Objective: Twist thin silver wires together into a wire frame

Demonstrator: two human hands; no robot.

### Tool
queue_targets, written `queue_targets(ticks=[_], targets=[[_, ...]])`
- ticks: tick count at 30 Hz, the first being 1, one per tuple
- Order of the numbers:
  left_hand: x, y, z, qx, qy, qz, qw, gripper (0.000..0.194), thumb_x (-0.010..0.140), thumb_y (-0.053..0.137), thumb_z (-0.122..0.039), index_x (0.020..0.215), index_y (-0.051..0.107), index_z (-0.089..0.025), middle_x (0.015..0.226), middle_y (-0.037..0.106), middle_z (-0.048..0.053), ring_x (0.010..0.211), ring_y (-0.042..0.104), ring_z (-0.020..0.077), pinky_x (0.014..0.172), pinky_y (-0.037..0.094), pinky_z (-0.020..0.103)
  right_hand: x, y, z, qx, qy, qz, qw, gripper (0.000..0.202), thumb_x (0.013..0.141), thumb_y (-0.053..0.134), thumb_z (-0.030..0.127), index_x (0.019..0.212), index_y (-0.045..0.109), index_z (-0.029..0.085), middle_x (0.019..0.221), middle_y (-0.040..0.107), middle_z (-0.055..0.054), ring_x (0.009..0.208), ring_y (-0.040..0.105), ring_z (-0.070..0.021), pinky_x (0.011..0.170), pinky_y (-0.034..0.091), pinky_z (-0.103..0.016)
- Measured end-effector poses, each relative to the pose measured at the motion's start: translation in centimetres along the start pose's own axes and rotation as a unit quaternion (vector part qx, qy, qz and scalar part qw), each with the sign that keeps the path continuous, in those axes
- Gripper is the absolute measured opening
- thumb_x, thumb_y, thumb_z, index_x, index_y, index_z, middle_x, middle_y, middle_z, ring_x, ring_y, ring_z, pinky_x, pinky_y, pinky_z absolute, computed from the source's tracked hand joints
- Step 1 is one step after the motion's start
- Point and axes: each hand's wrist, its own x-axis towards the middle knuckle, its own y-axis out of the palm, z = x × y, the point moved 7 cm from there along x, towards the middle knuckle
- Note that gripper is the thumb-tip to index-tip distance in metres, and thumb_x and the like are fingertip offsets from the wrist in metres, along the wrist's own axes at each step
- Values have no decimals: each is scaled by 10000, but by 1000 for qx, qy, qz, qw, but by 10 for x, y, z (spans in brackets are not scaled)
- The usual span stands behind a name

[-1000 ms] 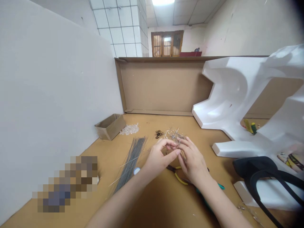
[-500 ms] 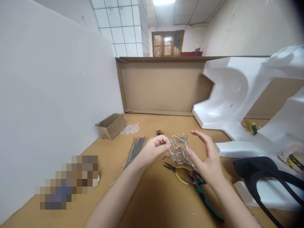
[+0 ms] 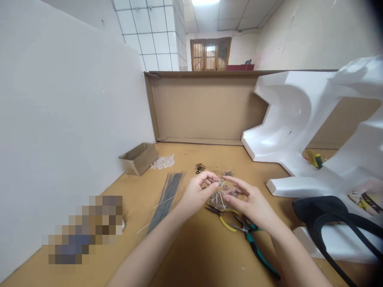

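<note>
A tangled frame of thin silvery wire [image 3: 220, 200] sits between my two hands above the tabletop. My left hand [image 3: 201, 191] pinches part of it between thumb and fingertips. On the other side, my right hand [image 3: 249, 198] has its thumb and fingers apart around the wire, the fingertips close to or touching it; contact is hard to make out. Just below lie pliers with yellow handles [image 3: 226, 224] and larger pliers with green handles [image 3: 257, 255]. Left of my left hand is a bundle of straight grey wires [image 3: 167, 199]. Small dark rings [image 3: 200, 168] lie beyond my fingers.
A small cardboard box [image 3: 139, 159] stands at the left beside a pile of clear beads or rings [image 3: 163, 161]. White foam packing [image 3: 278, 119] fills the right side, with a black strap-like object [image 3: 321, 215] in front. A cardboard wall [image 3: 206, 107] closes the back.
My right hand has moved left and closer to my left hand, its fingers now around the wire frame. The wire frame has shifted and turned slightly; my left hand still pinches it.
</note>
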Motion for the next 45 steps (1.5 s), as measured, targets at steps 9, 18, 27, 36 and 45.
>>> queue_targets(ticks=[9, 18, 27, 36, 45], targets=[[-2, 2, -5, 117, 60, 28, 991, 75, 811, 513, -224, 830, 568, -176, 810, 556, 8, 785, 514, 133, 741, 407, 250, 2, 3, -12, 46, -18, 3, 999, 142, 786, 582, 317, 873, 614, 210, 774, 670, -4, 535, 647, -138, 533, 523, -262], [4, -3, 7, -57, -48, 43, 996, 137, 772, 582, -270, 836, 548, -154, 711, 493, -25, 631, 440, 80, 602, 352, 202, 5, -10, -8, 3, -63, -44, 997, 231, 809, 574, 307, 1019, 633, 231, 950, 661, -56, 729, 638, -156, 658, 546, -316], [8, 0, 27, -175, -105, 25, 979, 258, 660, 702, -286, 851, 610, -139, 756, 556, -5, 632, 487, 75, 639, 379, 218, 5, -19, -1, -64, -109, -114, 985, 180, 799, 580, 287, 940, 677, 229, 826, 624, -39, 772, 611, -173, 739, 518, -359], [8, 1, 27, -155, -109, 17, 982, 281, 614, 740, -261, 835, 622, -134, 744, 570, -3, 651, 506, 80, 653, 399, 225, 6, -27, -6, -84, -102, -150, 980, 169, 783, 595, 347, 779, 697, 213, 814, 675, -54, 814, 624, -212, 767, 493, -384], [7, 12, 35, -244, -151, 82, 955, 333, 583, 768, -232, 829, 567, -131, 699, 548, -23, 635, 557, 88, 664, 415, 245, 5, -27, -9, -103, -74, -152, 980, 172, 812, 550, 325, 828, 678, 211, 844, 688, -47, 786, 631, -199, 726, 500, -346]])
